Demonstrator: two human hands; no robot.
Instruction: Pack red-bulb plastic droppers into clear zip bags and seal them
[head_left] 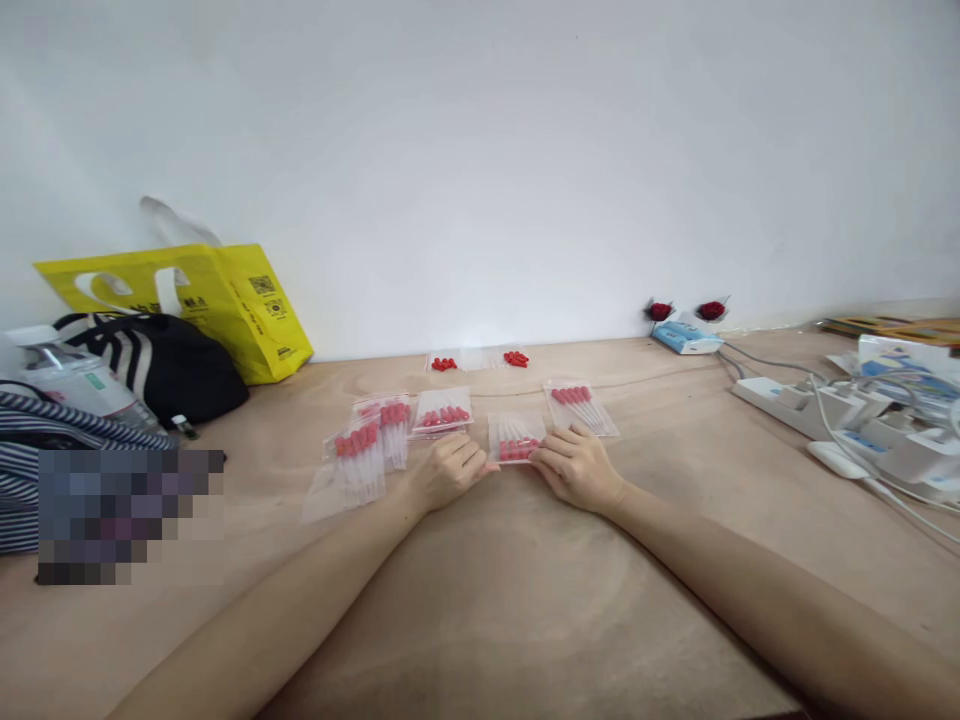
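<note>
A small clear bag of red-tipped white sticks (pixel 514 436) lies on the wooden table (pixel 525 600) between my hands. My left hand (pixel 448 470) pinches its left edge with curled fingers. My right hand (pixel 574 465) presses and grips its right edge, fingers bent. Further bags of the same sticks lie around: one (pixel 442 412) just beyond my left hand, one (pixel 580 405) beyond my right hand, and a pile (pixel 367 445) to the left.
Two little heaps of red caps (pixel 480 359) sit by the wall. A yellow shopping bag (pixel 225 300) and black bag (pixel 169 365) stand at left. Power strips with cables (pixel 847 420) and a blue-white packet (pixel 686 333) lie at right.
</note>
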